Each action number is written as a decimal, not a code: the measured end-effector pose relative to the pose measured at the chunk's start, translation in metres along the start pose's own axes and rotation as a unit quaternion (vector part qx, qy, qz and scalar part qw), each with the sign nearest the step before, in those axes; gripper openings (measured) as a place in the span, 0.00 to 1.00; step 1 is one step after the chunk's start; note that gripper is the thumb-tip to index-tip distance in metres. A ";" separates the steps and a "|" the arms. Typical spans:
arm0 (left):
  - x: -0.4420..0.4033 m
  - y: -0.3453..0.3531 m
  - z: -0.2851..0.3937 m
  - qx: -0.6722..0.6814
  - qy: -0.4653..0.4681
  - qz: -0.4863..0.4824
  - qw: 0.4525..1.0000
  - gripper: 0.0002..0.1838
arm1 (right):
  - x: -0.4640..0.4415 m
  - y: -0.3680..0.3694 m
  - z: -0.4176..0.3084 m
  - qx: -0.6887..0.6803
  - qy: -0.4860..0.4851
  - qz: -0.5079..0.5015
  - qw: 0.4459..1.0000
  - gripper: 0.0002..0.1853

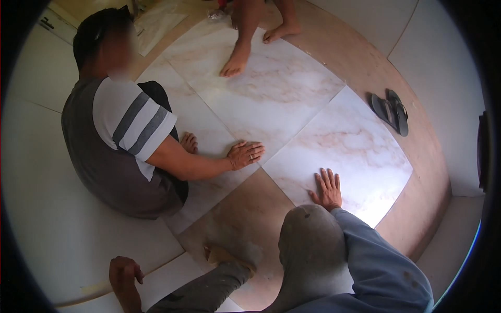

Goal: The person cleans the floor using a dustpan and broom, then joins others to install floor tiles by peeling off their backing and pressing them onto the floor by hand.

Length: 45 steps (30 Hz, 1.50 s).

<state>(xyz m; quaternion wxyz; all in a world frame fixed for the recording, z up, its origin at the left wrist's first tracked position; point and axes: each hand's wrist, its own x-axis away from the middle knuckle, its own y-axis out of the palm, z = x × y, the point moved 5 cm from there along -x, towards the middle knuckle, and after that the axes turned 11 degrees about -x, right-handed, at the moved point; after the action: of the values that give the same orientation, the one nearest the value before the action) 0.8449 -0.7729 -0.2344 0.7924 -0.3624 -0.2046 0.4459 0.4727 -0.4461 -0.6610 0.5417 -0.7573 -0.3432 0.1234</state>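
Observation:
My right hand (327, 189) lies flat with fingers spread on a white marble-patterned floor tile (360, 138). My left hand (125, 271) is raised at the lower left, its fingers loosely curled, and I see nothing in it. Across from me, a co-worker's hand (246, 155) wearing a ring presses flat near the corner where several tiles meet. More marbled tiles (266, 99) cover the floor beyond. In front of my bent knee (313, 235) is a patch of brown bare floor (240, 208) between the tiles.
A co-worker (115, 151) in a grey top squats at the left. Another person's bare feet (237, 60) stand on the far tiles. Black flip-flops (390, 112) lie at the right near the white wall (443, 78). A brown floor border (360, 57) runs along it.

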 end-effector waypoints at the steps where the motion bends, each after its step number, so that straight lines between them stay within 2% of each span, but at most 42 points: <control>1: 0.001 0.008 0.011 0.003 -0.013 0.021 1.000 0.12 | 0.000 0.000 0.000 0.001 -0.001 0.001 1.000 0.40; 2: 0.002 0.011 0.016 0.005 -0.025 0.043 0.999 0.10 | 0.000 0.001 0.000 0.002 -0.002 0.002 1.000 0.40; 4: 0.001 0.005 0.000 -0.010 -0.024 -0.007 1.000 0.08 | -0.001 0.001 -0.001 0.004 0.000 -0.001 1.000 0.40; 8: 0.005 -0.001 -0.015 -0.009 -0.025 -0.036 0.999 0.08 | -0.001 0.001 0.000 0.007 0.002 -0.007 1.000 0.40; 11: 0.016 -0.008 -0.024 0.013 -0.084 -0.036 0.996 0.09 | 0.002 0.005 0.000 0.010 0.000 0.000 1.000 0.39; 12: 0.018 -0.009 -0.026 0.016 -0.078 -0.036 0.996 0.09 | 0.002 0.006 0.001 0.008 -0.001 0.004 1.000 0.39; 20: 0.005 -0.003 -0.012 0.007 -0.052 -0.012 0.999 0.17 | -0.003 0.002 0.001 -0.005 0.004 -0.002 1.000 0.40; 23: 0.005 -0.003 -0.013 0.001 -0.064 -0.037 0.997 0.17 | -0.002 0.002 0.000 -0.007 0.006 -0.004 1.000 0.40; 26: 0.003 -0.002 -0.007 -0.018 -0.054 -0.051 0.997 0.15 | -0.002 0.000 -0.001 -0.006 0.002 -0.001 1.000 0.40; 35: 0.003 -0.011 -0.013 -0.016 -0.100 -0.063 0.993 0.11 | -0.003 0.000 -0.002 -0.006 0.007 -0.006 1.000 0.40; 38: 0.001 0.001 0.004 0.006 -0.082 -0.028 0.996 0.09 | -0.003 0.001 0.001 -0.007 0.004 -0.006 1.000 0.40; 41: -0.003 -0.001 -0.004 0.006 -0.010 -0.072 0.997 0.10 | -0.003 0.003 0.001 -0.003 0.000 0.002 1.000 0.40; 45: -0.001 -0.004 -0.006 0.018 -0.039 -0.056 0.998 0.09 | -0.003 0.002 0.002 -0.003 0.003 -0.004 1.000 0.40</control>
<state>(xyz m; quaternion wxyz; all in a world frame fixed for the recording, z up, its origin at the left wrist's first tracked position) 0.8505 -0.7774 -0.2354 0.8137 -0.3186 -0.2476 0.4183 0.4705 -0.4473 -0.6644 0.5412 -0.7578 -0.3451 0.1175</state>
